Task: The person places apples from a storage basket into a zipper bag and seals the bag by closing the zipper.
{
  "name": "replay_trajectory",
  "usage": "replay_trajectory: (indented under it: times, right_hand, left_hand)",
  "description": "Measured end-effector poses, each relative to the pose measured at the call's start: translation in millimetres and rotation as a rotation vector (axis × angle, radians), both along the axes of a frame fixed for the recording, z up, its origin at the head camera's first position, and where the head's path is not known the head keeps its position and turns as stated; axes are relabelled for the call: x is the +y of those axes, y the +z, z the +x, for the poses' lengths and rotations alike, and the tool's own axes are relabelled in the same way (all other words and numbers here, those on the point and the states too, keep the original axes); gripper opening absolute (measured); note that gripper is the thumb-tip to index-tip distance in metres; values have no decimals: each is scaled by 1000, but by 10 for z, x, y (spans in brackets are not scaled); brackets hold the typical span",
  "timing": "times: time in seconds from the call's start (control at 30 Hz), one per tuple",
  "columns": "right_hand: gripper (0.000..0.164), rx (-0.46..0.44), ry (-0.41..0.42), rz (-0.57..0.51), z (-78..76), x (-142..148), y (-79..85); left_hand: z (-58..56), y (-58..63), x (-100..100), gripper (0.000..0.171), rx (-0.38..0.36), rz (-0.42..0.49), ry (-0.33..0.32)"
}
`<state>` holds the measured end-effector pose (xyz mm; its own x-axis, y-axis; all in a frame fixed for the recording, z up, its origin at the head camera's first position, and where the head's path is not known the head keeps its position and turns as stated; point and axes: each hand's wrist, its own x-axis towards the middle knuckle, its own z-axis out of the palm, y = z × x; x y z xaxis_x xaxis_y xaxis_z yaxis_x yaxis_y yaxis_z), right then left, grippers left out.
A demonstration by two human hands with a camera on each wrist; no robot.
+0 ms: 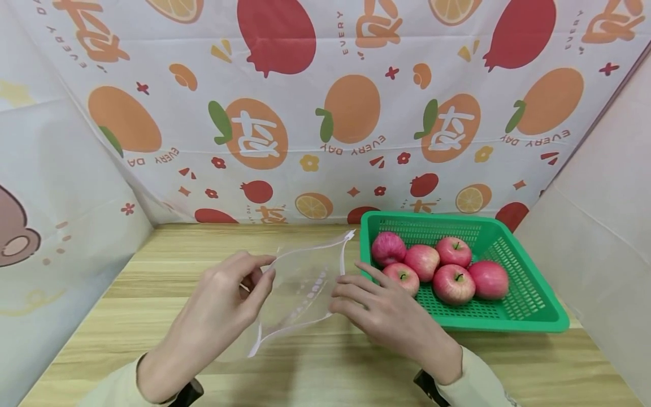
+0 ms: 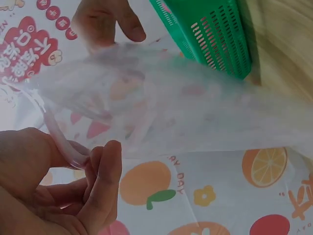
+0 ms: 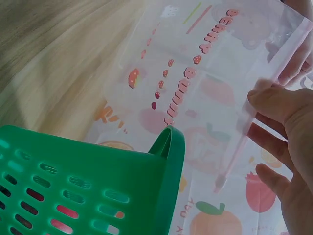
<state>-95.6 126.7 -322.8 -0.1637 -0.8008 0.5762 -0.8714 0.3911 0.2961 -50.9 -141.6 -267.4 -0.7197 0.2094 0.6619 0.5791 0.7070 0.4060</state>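
Note:
A clear zip bag (image 1: 300,285) with a pale slider strip hangs between the two hands above the table, its mouth spread apart. My left hand (image 1: 224,299) pinches one side of the mouth between thumb and fingers; the left wrist view shows the strip (image 2: 58,134) bending into that pinch. On the opposite side, my right hand (image 1: 391,319) holds the strip, thumb (image 3: 274,103) on the near face and fingers behind. Pink lettering and small strawberries are printed on the bag (image 3: 188,73) in the right wrist view. No contents show inside it.
A green plastic basket (image 1: 508,325) stands at the right, close beside the right hand, with several red apples (image 1: 454,284) in it. Beneath is a wood-grain table (image 1: 168,271). A fruit-print cloth (image 1: 305,130) rises behind, and pale cloth walls flank both sides.

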Motion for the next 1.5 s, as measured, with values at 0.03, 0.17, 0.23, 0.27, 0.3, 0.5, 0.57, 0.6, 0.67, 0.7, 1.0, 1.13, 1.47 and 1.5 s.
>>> replay_trajectory:
  times: [0.03,0.17,0.23,0.27,0.3,0.5,0.57,0.6,0.67,0.7,1.0,1.13,1.47,1.5]
  right_hand:
    - [31,2,5,-1,-1,1,-3]
    - [36,18,21,-5,-10,8,-18]
    - [35,22,31,-10,-16,13,-27]
    - [34,25,35,-10,-17,17,-30]
    - [33,22,37,-10,-18,20,-34]
    - [33,10,25,2,-16,47,-54]
    - [37,0,14,10,-17,54,-57]
    - [39,-6,9,13,-19,56,-59]
    - [41,-16,2,17,-22,63,-62]
    - [42,-24,-1,17,-25,67,-63]
    - [36,-28,9,-72,-50,64,-47]
    - [30,-31,30,-140,-67,51,-20]
    - [22,-32,34,-195,-87,59,34]
    - [22,-25,34,-203,-90,60,36]
  left_hand:
    - [-9,10,-6,19,2,-5,2]
    - [-39,46,-39,16,4,-26,18]
    - [-49,66,-62,16,12,-47,40]
    - [-53,75,-76,17,18,-60,60]
    - [-57,86,-91,18,28,-76,84]
    - [-98,142,-157,18,56,-161,240]
    - [-117,155,-171,19,51,-152,247]
    - [-127,162,-179,19,49,-140,238]
    - [-144,176,-193,20,48,-111,209]
    - [-152,185,-199,20,50,-96,193]
    - [-159,292,-158,19,51,-3,151]
    - [-140,329,-116,19,39,50,155]
    - [-99,339,-89,15,40,159,161]
    - [-98,336,-88,15,41,161,162]
